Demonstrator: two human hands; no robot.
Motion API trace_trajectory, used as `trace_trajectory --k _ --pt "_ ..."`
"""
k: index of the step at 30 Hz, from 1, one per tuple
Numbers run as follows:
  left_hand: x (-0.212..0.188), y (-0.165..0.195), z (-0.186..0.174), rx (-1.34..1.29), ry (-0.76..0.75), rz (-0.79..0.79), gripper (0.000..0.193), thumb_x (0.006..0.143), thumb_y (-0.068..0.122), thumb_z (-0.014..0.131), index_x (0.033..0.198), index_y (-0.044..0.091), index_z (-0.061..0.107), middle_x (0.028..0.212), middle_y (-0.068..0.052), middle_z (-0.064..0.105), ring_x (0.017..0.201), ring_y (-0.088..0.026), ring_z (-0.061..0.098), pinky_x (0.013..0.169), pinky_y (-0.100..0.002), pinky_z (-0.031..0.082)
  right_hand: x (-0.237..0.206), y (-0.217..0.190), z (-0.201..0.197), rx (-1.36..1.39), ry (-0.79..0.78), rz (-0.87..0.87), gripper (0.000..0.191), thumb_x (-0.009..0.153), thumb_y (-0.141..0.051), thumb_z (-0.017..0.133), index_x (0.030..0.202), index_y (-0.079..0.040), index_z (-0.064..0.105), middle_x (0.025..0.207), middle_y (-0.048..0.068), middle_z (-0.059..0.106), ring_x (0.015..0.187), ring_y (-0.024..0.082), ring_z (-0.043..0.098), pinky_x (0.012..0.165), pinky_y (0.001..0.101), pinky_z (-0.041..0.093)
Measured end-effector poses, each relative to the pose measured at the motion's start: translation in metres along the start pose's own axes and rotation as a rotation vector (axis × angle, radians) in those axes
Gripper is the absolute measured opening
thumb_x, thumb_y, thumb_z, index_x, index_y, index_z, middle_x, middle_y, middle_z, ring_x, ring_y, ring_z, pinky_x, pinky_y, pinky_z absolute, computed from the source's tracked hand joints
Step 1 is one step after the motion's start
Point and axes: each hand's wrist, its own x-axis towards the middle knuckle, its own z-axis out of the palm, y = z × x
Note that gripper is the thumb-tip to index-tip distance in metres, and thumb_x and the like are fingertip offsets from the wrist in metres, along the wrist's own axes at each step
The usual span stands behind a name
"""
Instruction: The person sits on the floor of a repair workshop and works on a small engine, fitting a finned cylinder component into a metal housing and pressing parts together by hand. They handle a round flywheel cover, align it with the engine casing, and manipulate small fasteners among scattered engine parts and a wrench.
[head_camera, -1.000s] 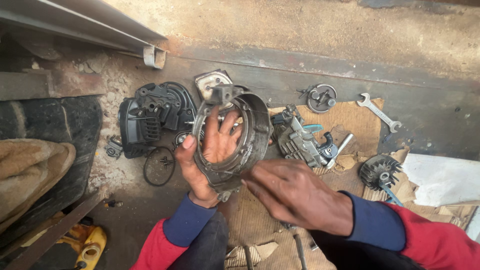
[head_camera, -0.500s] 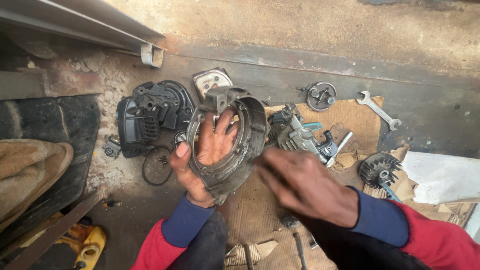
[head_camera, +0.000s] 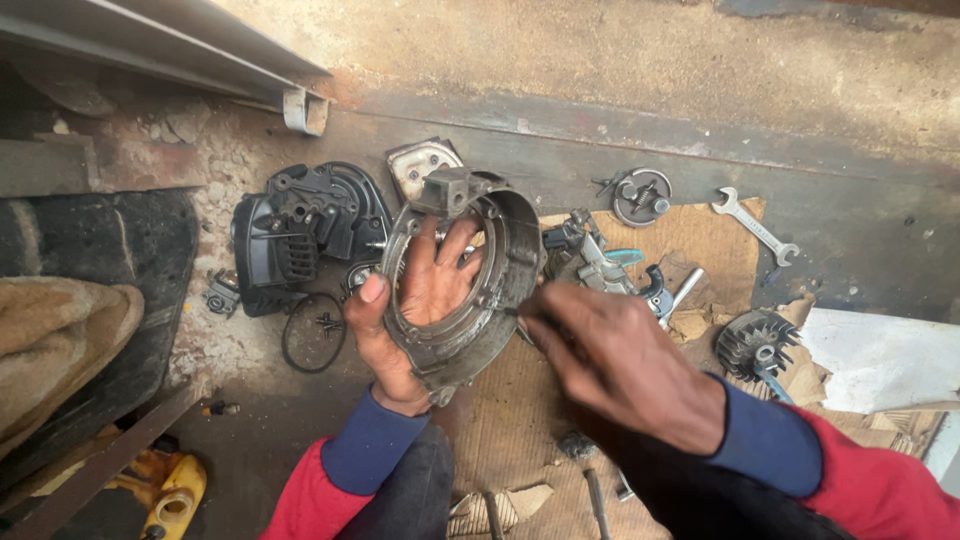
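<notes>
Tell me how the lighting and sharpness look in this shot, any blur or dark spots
Head view: soft, even daylight, no hard glare; the ring housing in the left hand is sharp; the right hand is slightly motion-blurred; the left edge by the black mat falls into shadow; the wrench stays clear.

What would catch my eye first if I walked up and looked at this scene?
Probably the round metal housing at centre, held up by the left hand with fingers through its opening. The right hand touches its rim from the right. Around it lie a black cover, a wrench and a finned part.
</notes>
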Motion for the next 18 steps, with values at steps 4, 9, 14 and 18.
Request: trace_trajectory --k 4,9,14,18 --pt "0.0 0.001 0.001 -0.074 -0.022 -0.056 0.086 0.096 0.067 0.051 0.158 0.01 0.036 0.162 -0.022 0.031 0.142 -0.036 0.033 0.125 -0.051 0.027 0.004 0.008 -0.001 -0.127 0.084 -0.004 0.01 0.092 -0.004 0.066 0.099 0.003 0.064 0.075 0.016 0.064 0.058 0.028 0.064 0.052 0.0394 0.049" --pt "-0.001 0.0 -0.001 -0.072 0.01 -0.065 0.09 0.092 0.066 0.054 0.162 0.012 0.036 0.166 -0.02 0.03 0.151 -0.036 0.034 0.129 -0.051 0.027 -0.001 0.006 -0.001 -0.061 0.022 0.055 0.01 0.091 -0.005 0.068 0.096 0.002 0.063 0.073 0.016 0.065 0.056 0.028 0.063 0.05 0.0409 0.047" --pt "-0.002 -0.004 0.0 -0.103 0.009 -0.109 0.089 0.092 0.065 0.054 0.161 0.012 0.036 0.167 -0.018 0.031 0.153 -0.035 0.034 0.131 -0.05 0.026 -0.001 0.007 -0.009 -0.068 0.024 0.105 0.012 0.089 -0.004 0.068 0.1 0.0 0.065 0.074 0.016 0.065 0.056 0.03 0.065 0.051 0.0398 0.05" --pt "0.001 -0.003 0.0 -0.067 -0.001 -0.107 0.09 0.093 0.064 0.054 0.161 0.008 0.035 0.165 -0.019 0.034 0.151 -0.035 0.035 0.129 -0.049 0.027 0.001 0.005 -0.009 -0.132 0.1 0.032 0.012 0.09 -0.003 0.068 0.101 0.0 0.064 0.078 0.016 0.065 0.063 0.032 0.065 0.055 0.0405 0.05"
